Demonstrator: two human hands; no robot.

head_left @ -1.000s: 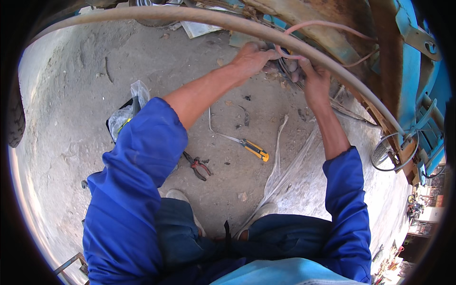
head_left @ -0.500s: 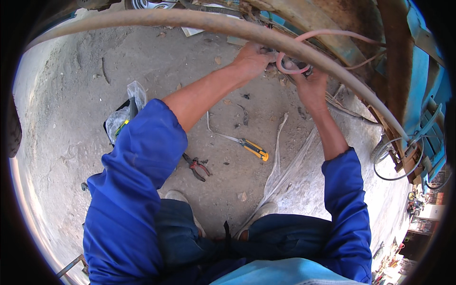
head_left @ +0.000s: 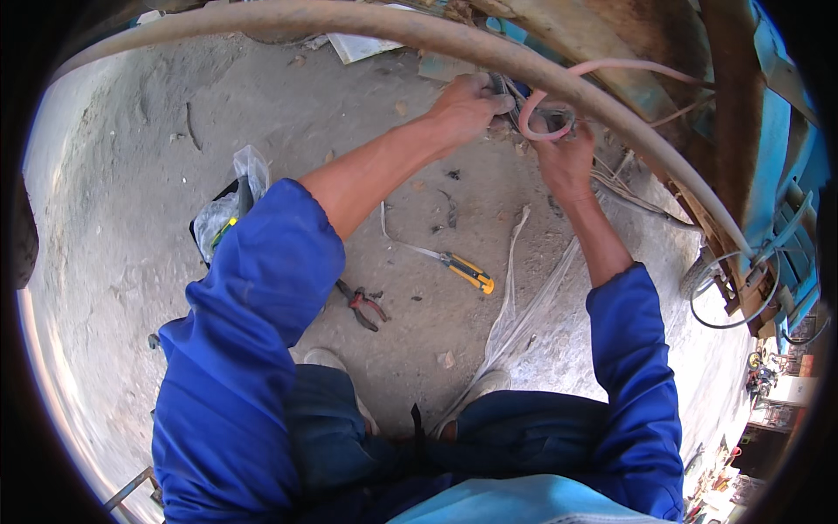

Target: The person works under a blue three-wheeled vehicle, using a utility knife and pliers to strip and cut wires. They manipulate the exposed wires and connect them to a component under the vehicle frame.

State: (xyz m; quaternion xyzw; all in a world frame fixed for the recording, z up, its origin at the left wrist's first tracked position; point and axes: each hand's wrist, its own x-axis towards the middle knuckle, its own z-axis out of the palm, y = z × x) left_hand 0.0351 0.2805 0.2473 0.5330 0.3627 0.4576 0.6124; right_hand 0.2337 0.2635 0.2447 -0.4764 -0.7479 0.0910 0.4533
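Observation:
At the top centre, under a long rusty pipe, my left hand pinches a dark ribbed cable sleeve with its thumb and fingers. My right hand is closed a little to the right, at the same dark cluster of wires. What its fingers grip is hidden behind a looped pink hose, which hangs in front of both hands' work. Thin loose wires run off to the right below the pipe.
On the concrete floor lie a yellow utility knife, red-handled pliers and a clear plastic bag. White plastic strips trail toward my shoes. Rusty and blue metal framework rises at the right, with a hanging cable loop.
My left hand now shows its thumb against the ribbed sleeve, more of which is visible. My right hand has shifted slightly left and down. The pink hose loop has moved slightly right.

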